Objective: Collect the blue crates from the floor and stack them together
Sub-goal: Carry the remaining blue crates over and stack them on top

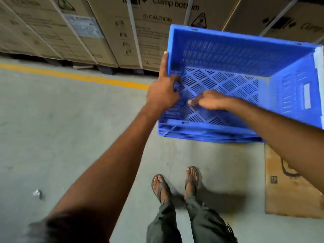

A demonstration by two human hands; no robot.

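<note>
Blue crate [245, 58] before cartons [149, 32] printed "CAUTION"; "Clamp bottom".

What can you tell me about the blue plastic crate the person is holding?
The blue plastic crate is rectangular and open-topped, with slotted walls, a lattice floor and a cut-out handle in its right end wall. It looks empty and is tilted, its opening facing the camera. The left hand grips its left wall at the rim; the right hand reaches inside over the floor. Ribbed blue edges show beneath it, perhaps another crate. Cardboard boxes stand behind.
</note>
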